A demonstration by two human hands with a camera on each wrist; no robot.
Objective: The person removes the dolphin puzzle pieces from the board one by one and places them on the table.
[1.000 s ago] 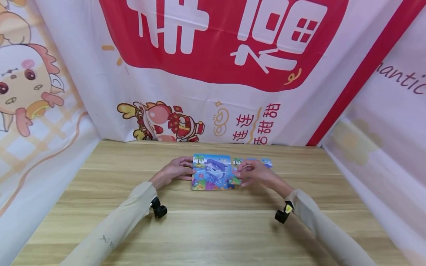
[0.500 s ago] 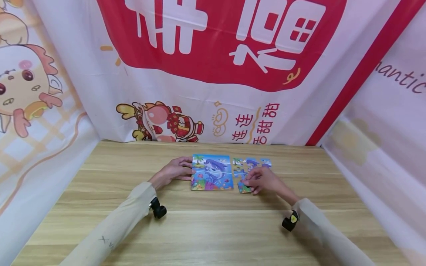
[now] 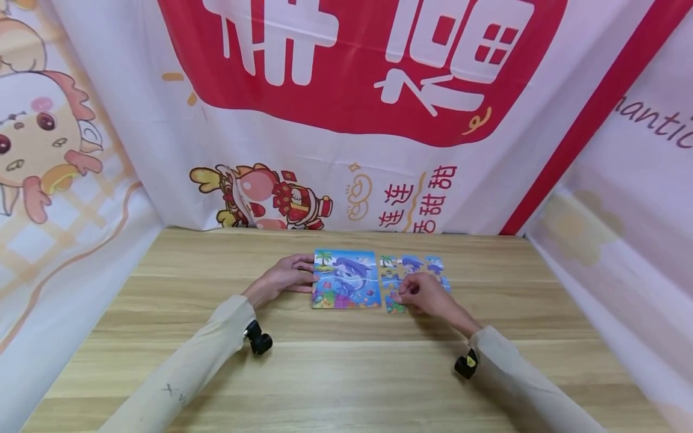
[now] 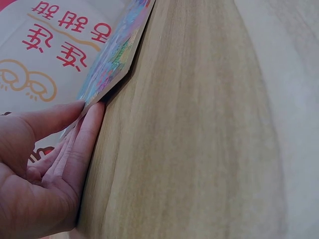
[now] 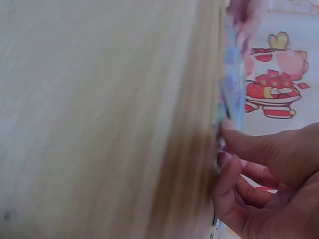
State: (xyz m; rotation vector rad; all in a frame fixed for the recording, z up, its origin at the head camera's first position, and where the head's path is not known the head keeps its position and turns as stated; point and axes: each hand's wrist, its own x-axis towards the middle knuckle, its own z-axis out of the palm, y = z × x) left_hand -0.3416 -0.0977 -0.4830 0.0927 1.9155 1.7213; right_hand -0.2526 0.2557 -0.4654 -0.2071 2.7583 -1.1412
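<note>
My left hand (image 3: pixel 287 275) holds a square dolphin picture board (image 3: pixel 346 279) by its left edge. In the left wrist view the thumb lies at the edge of the board (image 4: pixel 112 64), the fingers beneath it. To the right of the board, jigsaw pieces (image 3: pixel 388 262) showing a palm and dolphins lie partly joined on the table. My right hand (image 3: pixel 428 293) pinches a green and blue puzzle piece (image 3: pixel 394 305) at the near left corner of these pieces. That hand covers part of the jigsaw. The right wrist view is blurred, with thumb and forefinger close together.
The wooden table (image 3: pixel 346 379) reaches back to a printed cloth (image 3: pixel 254 132) hung behind it. Cloth walls stand at the left and right too. A small black camera sits on each wrist.
My right hand has moved from the board's right edge toward me and right, bringing the corner piece below the other jigsaw pieces. The left hand stays at the board's left edge.
</note>
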